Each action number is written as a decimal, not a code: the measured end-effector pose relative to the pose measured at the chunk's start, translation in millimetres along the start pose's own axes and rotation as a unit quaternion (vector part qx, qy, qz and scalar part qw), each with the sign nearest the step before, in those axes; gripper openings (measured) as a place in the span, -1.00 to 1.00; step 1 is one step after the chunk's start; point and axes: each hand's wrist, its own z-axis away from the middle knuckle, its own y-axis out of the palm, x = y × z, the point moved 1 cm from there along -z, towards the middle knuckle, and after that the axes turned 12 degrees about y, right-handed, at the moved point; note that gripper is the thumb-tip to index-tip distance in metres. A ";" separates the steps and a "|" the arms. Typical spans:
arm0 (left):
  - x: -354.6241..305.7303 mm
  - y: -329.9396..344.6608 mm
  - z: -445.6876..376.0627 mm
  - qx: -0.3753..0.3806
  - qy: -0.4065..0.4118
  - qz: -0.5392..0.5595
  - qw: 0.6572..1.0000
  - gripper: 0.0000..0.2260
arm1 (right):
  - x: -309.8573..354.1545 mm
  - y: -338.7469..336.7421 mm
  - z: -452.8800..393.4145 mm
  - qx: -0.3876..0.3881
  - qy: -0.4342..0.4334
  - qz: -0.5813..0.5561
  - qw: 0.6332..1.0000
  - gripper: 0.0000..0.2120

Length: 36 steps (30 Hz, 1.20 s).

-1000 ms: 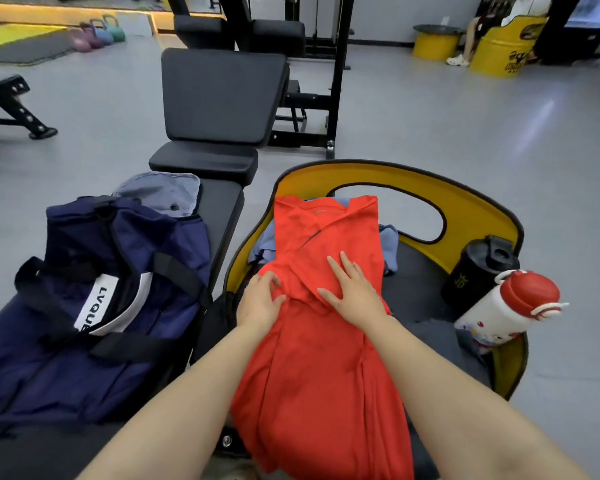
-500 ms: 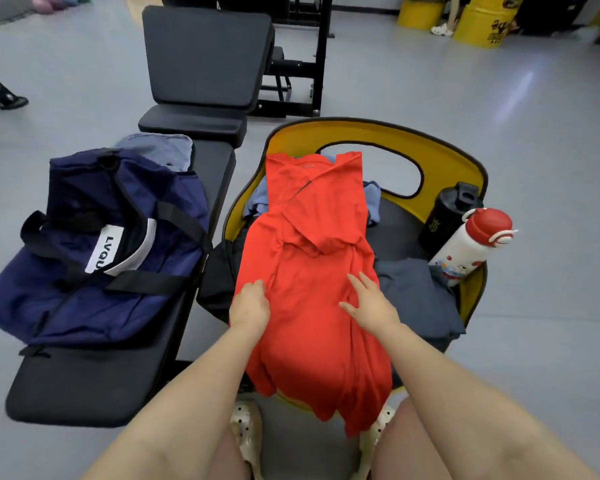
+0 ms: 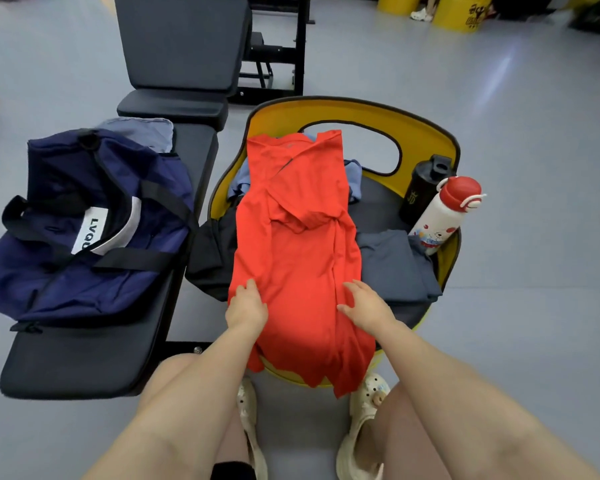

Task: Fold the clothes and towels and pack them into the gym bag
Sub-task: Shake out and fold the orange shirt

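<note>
An orange-red shirt lies lengthwise on the yellow barrel seat, sleeves folded inward, its hem hanging over the near edge. My left hand rests on its lower left part, fingers lightly curled on the cloth. My right hand lies flat on its lower right part, fingers spread. A navy gym bag sits on the black bench to the left. Under the shirt lie a grey-blue garment, a black garment and a light blue one.
A black shaker bottle and a white bottle with a red cap stand at the seat's right rim. A grey cloth lies behind the bag. A raised bench back stands beyond. My feet in cream clogs are below.
Both hands slid down the shirt from its middle toward the hem, smoothing it. The camera pulled back and tilted down, bringing my legs and clogs into view.
</note>
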 end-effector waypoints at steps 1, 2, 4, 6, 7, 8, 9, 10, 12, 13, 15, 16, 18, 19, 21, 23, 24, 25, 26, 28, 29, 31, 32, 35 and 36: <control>2.2 0.7 1.1 0.000 -0.008 -0.005 1.000 -0.62 | -1.4 2.5 2.5 0.001 0.001 0.001 1.000 -0.42; 4.5 1.5 2.2 0.001 -0.015 -0.008 1.000 -0.61 | -2.2 5.0 5.4 -0.002 -0.001 0.008 1.000 -0.43; 8.9 3.1 3.6 0.004 -0.025 -0.016 1.000 -0.62 | -1.3 9.2 8.5 -0.023 -0.020 0.044 0.999 -0.45; 11.4 5.3 6.4 0.000 -0.027 -0.021 0.999 -0.66 | 0.8 13.8 11.5 -0.045 -0.051 0.083 0.994 -0.46; 12.2 6.6 7.5 -0.006 -0.023 -0.020 1.000 -0.68 | 2.7 16.3 12.6 -0.050 -0.070 0.095 0.992 -0.47; 12.0 8.1 9.2 -0.013 -0.020 -0.015 1.000 -0.70 | 5.5 18.9 14.0 -0.051 -0.090 0.102 0.989 -0.48; 11.4 8.7 10.1 -0.023 -0.015 -0.011 1.000 -0.73 | 9.5 21.6 14.5 -0.049 -0.112 0.104 0.987 -0.49; 10.9 9.0 10.8 -0.033 -0.012 -0.007 0.999 -0.75 | 15.0 24.5 14.6 -0.044 -0.133 0.099 0.985 -0.50; 11.9 9.9 11.3 -0.054 -0.006 0.001 0.998 -0.77 | 29.8 30.3 15.3 -0.033 -0.171 0.065 0.983 -0.53; 13.5 10.9 11.2 -0.066 -0.003 0.005 0.998 -0.77 | 38.6 33.2 15.3 -0.033 -0.183 0.037 0.982 -0.55; 16.8 11.9 10.9 -0.083 0.000 0.016 0.996 -0.82 | 58.9 37.9 12.0 -0.048 -0.193 -0.038 0.979 -0.62; 18.6 11.6 10.8 -0.083 0.000 0.025 0.996 -0.85 | 69.5 39.6 10.1 -0.056 -0.186 -0.082 0.978 -0.65; 22.5 9.5 10.3 -0.087 -0.001 0.051 0.995 -0.85 | 90.4 42.7 8.2 -0.052 -0.150 -0.172 0.972 -0.66; 25.8 7.9 8.7 -0.096 0.001 0.071 0.993 -0.87 | 99.8 44.3 6.6 -0.041 -0.126 -0.210 0.969 -0.64; 35.1 2.9 4.3 -0.131 0.003 0.118 0.984 -0.92 | 113.3 48.5 2.2 -0.018 -0.086 -0.268 0.959 -0.60; 47.2 -4.2 0.5 -0.159 -0.012 0.158 0.974 -0.89 | 120.8 53.2 -4.6 -0.003 -0.056 -0.306 0.950 -0.60; 52.9 -7.4 -1.5 -0.160 -0.024 0.174 0.971 -0.84 | 123.8 54.5 -7.6 0.005 -0.040 -0.314 0.948 -0.59; 57.9 -9.5 -3.4 -0.153 -0.034 0.189 0.969 -0.80 | 126.3 56.1 -10.9 0.015 -0.026 -0.319 0.947 -0.59; 61.0 -10.4 -5.2 -0.141 -0.041 0.207 0.967 -0.76 | 128.4 57.2 -14.6 0.021 -0.015 -0.322 0.947 -0.58; 61.7 -10.2 -7.2 -0.111 -0.042 0.237 0.964 -0.73 | 131.8 58.3 -20.5 0.020 0.000 -0.320 0.947 -0.58; 61.5 -9.0 -7.7 -0.099 -0.039 0.242 0.964 -0.73 | 132.5 58.8 -22.3 0.021 0.003 -0.323 0.946 -0.61; 60.5 -7.0 -8.4 -0.085 -0.036 0.239 0.967 -0.74 | 134.8 59.9 -22.5 0.026 0.000 -0.340 0.940 -0.74; 59.3 -7.2 -8.2 -0.082 -0.034 0.236 0.968 -0.78 | 136.6 60.6 -21.2 0.027 -0.003 -0.348 0.937 -0.83; 58.7 -7.6 -9.8 -0.079 -0.023 0.227 0.970 -0.94 | 140.2 64.6 -19.1 0.014 -0.003 -0.354 0.935 -0.85; 59.1 -7.5 -10.0 -0.077 -0.020 0.222 0.972 -0.92 | 141.1 66.6 -17.6 0.008 0.001 -0.359 0.933 -0.83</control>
